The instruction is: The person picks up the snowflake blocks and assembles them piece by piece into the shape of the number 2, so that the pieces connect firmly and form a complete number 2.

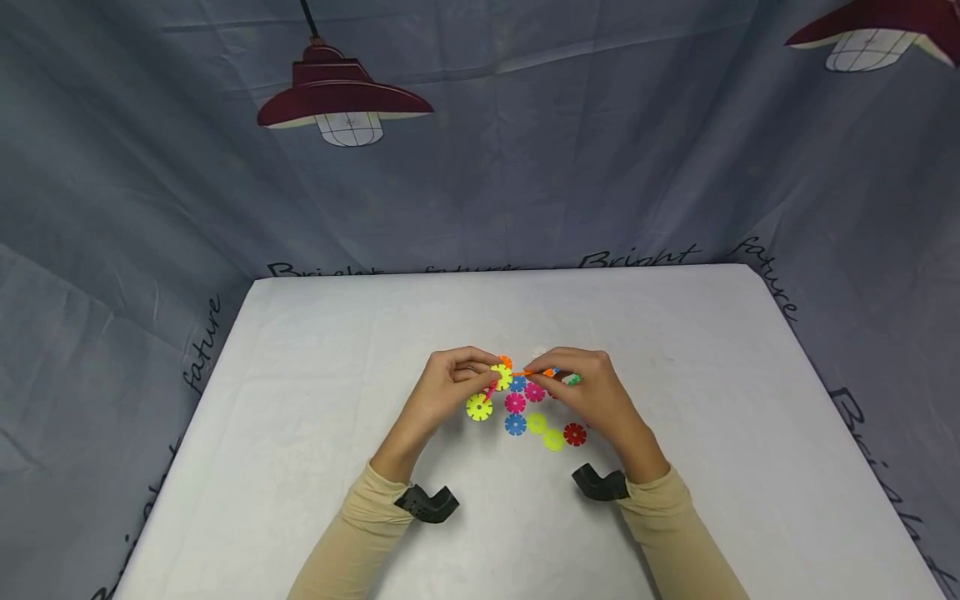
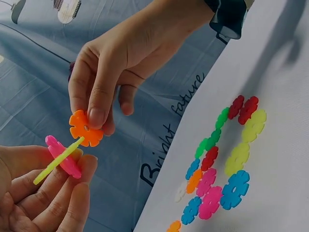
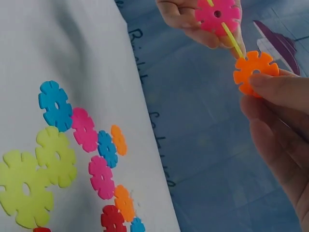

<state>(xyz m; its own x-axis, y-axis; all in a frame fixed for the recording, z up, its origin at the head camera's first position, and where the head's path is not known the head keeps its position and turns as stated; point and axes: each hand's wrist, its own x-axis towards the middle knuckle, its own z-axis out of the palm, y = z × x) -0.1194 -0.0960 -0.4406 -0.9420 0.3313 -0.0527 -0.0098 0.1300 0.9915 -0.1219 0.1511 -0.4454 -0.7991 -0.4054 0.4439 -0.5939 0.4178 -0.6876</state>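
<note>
My left hand [image 1: 450, 383] pinches a small joined chain of notched, flower-shaped plastic discs. In it a pink disc [image 3: 217, 15] stands crosswise between two yellow discs, one upper [image 1: 502, 377] and one lower [image 1: 479, 407]. An orange disc [image 2: 86, 129] is gripped between thumb and fingers of my right hand [image 1: 592, 385]. The orange rim meets the edge of the upper yellow disc in both wrist views. Both hands hold their pieces up off the white table, close together.
Several loose discs lie flat on the white table [image 1: 337, 375] below the hands, among them a blue disc [image 2: 235, 190], a pink disc [image 3: 101, 177], a yellow-green disc [image 3: 56, 155] and a red disc [image 1: 575, 434]. A grey printed curtain [image 1: 487, 183] hangs behind the table.
</note>
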